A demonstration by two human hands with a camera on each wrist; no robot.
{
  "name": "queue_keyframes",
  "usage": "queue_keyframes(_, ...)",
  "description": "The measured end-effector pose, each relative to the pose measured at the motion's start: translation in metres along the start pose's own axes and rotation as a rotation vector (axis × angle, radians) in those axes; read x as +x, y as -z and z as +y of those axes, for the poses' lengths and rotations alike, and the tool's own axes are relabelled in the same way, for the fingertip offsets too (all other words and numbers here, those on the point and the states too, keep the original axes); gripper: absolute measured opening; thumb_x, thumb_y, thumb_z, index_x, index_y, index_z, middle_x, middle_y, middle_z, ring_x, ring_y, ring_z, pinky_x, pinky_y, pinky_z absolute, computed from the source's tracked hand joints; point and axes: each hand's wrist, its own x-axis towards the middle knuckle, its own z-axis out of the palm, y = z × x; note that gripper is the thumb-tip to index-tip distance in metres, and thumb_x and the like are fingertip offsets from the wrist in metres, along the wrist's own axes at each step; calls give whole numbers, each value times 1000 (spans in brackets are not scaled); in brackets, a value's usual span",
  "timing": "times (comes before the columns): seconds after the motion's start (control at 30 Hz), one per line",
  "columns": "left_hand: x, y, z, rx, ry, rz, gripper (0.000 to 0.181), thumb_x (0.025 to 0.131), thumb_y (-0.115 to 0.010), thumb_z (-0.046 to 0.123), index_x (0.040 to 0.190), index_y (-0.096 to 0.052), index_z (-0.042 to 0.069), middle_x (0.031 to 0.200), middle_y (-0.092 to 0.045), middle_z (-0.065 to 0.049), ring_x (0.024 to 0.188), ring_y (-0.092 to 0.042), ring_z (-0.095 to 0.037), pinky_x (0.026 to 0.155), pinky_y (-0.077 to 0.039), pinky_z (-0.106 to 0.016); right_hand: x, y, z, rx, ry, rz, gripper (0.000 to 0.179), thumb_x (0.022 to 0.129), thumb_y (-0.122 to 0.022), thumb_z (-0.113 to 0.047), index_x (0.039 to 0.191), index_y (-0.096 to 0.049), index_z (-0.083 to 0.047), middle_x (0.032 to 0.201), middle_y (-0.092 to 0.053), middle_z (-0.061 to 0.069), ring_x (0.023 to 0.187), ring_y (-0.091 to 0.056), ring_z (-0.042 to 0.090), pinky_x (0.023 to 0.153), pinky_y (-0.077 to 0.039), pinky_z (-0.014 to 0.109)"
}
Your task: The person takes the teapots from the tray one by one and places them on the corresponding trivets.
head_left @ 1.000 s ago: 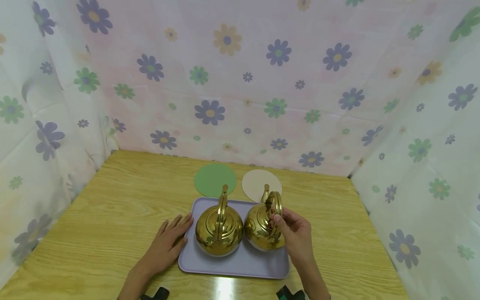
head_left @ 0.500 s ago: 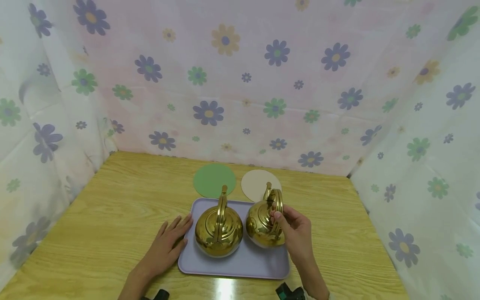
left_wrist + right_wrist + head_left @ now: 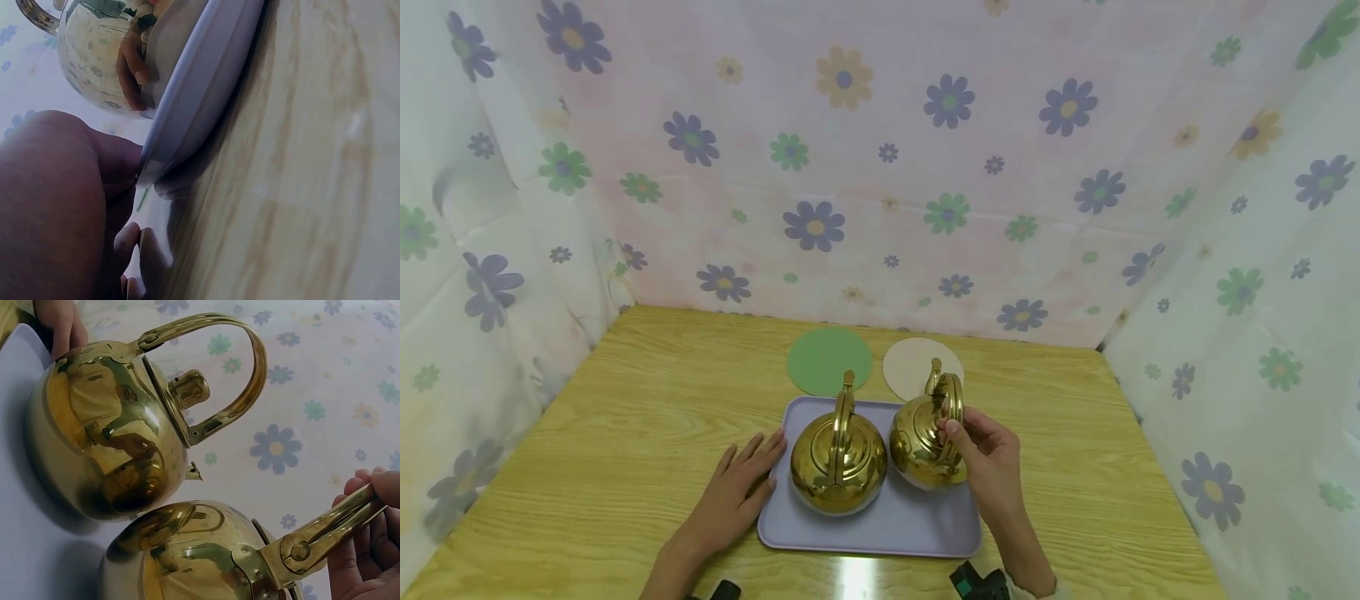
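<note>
Two gold teakettles are over a pale purple tray (image 3: 880,529). The left kettle (image 3: 814,471) stands upright on the tray, spout toward the back. My right hand (image 3: 998,475) pinches the arched handle (image 3: 331,534) of the right kettle (image 3: 913,454) between thumb and fingers. That kettle leans a little in the head view; whether its base touches the tray is hard to tell. At the tray's left edge lies my left hand (image 3: 733,496), fingers extended, its thumb touching the rim (image 3: 169,134) in the left wrist view.
Behind the tray, a green round mat (image 3: 820,360) and a beige round mat (image 3: 910,367) lie on the wooden table (image 3: 685,392). The right kettle's spout overlaps the beige mat in view. Flowered cloth (image 3: 880,167) walls in the back and both sides.
The right kettle has shifted slightly toward the back with my right hand, its lower edge now higher in the head view. The left hand, left kettle and tray look unmoved.
</note>
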Motion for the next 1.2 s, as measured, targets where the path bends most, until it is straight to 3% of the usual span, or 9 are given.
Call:
queue_keyframes(0.43, 1, 1, 1, -15, 16, -18, 50, 102, -58, 15, 151, -49, 6, 158, -45, -8, 149, -32, -45, 120, -11, -66, 3, -1, 2, 25, -9, 11, 22, 97, -64, 3, 111, -66, 18, 89, -75, 1, 79, -68, 8, 77, -58, 22)
queue_keyframes(0.7, 0, 2, 3, -15, 19, -19, 51, 101, -58, 14, 151, -49, 6, 158, -45, -9, 148, -32, -46, 120, -11, -65, 6, 1, 6, 17, 7, 3, 22, 96, -64, 3, 113, -67, 18, 91, -75, 7, 80, -68, 8, 77, -59, 21)
queue_keyframes(1.2, 0, 3, 4, -6, -2, 7, 50, 101, -58, 13, 150, -51, 6, 157, -47, -10, 146, -34, -47, 123, -10, -60, 15, 1, 7, 11, 23, -7, 23, 96, -64, 4, 114, -67, 18, 88, -75, 0, 79, -68, 8, 77, -58, 21)
